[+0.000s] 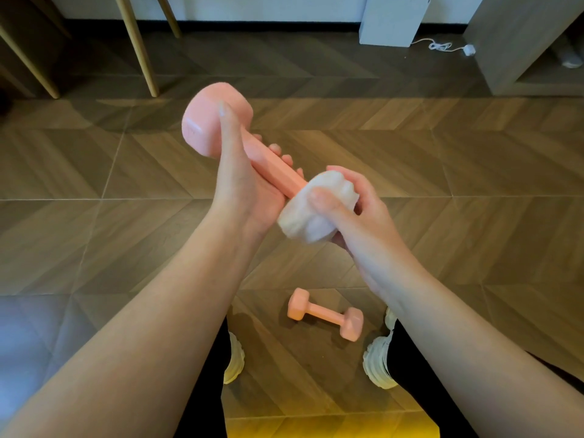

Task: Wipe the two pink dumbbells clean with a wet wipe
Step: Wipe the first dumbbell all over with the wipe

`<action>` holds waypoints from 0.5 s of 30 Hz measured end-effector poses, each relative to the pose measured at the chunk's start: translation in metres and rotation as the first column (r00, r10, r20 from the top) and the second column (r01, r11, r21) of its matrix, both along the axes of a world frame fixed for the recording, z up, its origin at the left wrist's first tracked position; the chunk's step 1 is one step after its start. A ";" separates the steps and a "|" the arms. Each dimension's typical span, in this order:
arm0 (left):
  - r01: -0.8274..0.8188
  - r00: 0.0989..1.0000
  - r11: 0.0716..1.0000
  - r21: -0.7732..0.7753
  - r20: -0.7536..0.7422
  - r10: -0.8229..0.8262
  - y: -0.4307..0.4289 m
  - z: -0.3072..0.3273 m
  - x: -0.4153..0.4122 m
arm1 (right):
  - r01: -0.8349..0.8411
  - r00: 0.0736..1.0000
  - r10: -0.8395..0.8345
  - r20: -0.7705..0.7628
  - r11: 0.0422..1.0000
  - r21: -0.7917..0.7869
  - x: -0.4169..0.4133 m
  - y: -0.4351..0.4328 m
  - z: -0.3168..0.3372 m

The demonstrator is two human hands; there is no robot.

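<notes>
**One dumbbell under the wipe, the other waiting on the floor**

The left hand point(240, 181) holds a matte pink dumbbell with angular heads point(267, 161) in the air. Its fingers curl around the handle from below, and its thumb point(227, 128) lies straight along the far head. This grip is clamped on the handle, probably so that the weight does not turn while the other end is rubbed.

The dumbbell is tilted, with its far head higher and further from the person. Its near head is covered by a white crumpled wet wipe point(303, 222). The right hand point(357, 210) is closed on this wipe, with the thumb on top and the fingers wrapped around it, so the wipe is pressed against the near head. I judge that this end is being cleaned now. The handle and the far head are bare, but it cannot be told whether they are already clean.

Far below the held dumbbell, a second pink dumbbell point(325, 312) of the same shape lies on its side on the wooden herringbone floor point(474, 184), between the person's two white shoes point(377, 358). No hand touches it. I think it lies there to be easy to reach for its turn.

Beyond the held dumbbell, pale wooden legs point(136, 42) and a white box point(395, 20) stand near the wall.

Next, the wipe should probably travel along the handle, and for this the left hand must change its hold.
</notes>
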State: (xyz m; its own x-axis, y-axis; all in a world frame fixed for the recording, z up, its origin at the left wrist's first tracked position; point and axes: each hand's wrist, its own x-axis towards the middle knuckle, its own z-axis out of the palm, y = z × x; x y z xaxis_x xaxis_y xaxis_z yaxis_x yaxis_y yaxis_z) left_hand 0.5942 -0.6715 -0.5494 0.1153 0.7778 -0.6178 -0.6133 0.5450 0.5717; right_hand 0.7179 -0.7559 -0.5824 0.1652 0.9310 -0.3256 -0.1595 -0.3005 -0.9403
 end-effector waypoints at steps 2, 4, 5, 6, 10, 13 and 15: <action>-0.002 1.000 1.000 0.030 0.017 0.002 0.000 -0.001 -0.001 | -0.036 0.995 0.028 -0.091 0.995 -0.092 0.000 0.003 0.001; -0.005 1.000 0.999 0.047 0.020 0.004 0.000 -0.003 -0.002 | -0.107 0.968 0.066 -0.240 0.981 -0.162 0.002 0.004 0.002; -0.001 1.000 0.999 0.051 0.016 0.000 0.000 -0.004 -0.002 | -0.139 0.951 0.086 -0.296 0.977 -0.162 0.003 0.003 0.002; 0.003 1.000 0.999 0.053 0.016 -0.004 0.000 -0.004 -0.003 | -0.164 0.936 0.108 -0.336 0.976 -0.143 0.006 0.001 0.002; -0.005 0.998 0.997 0.073 0.062 0.001 0.002 -0.006 -0.006 | -0.199 0.909 0.162 -0.385 0.978 -0.058 0.007 -0.002 0.001; 0.012 0.998 0.996 0.092 0.056 -0.017 0.000 -0.007 -0.005 | -0.111 0.970 0.078 -0.231 0.984 -0.137 -0.003 -0.004 -0.003; 0.031 0.999 0.995 0.099 0.041 -0.035 0.000 -0.007 -0.003 | -0.075 0.983 0.047 -0.180 0.986 -0.150 -0.007 -0.005 -0.004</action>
State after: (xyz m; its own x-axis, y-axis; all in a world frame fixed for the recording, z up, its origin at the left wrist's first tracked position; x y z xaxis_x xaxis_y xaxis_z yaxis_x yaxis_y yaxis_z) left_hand 0.5907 -0.6714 -0.5568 0.1666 0.8297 -0.5328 -0.6212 0.5080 0.5968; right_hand 0.7109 -0.7608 -0.5865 0.0373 0.8735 -0.4854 -0.2942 -0.4546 -0.8407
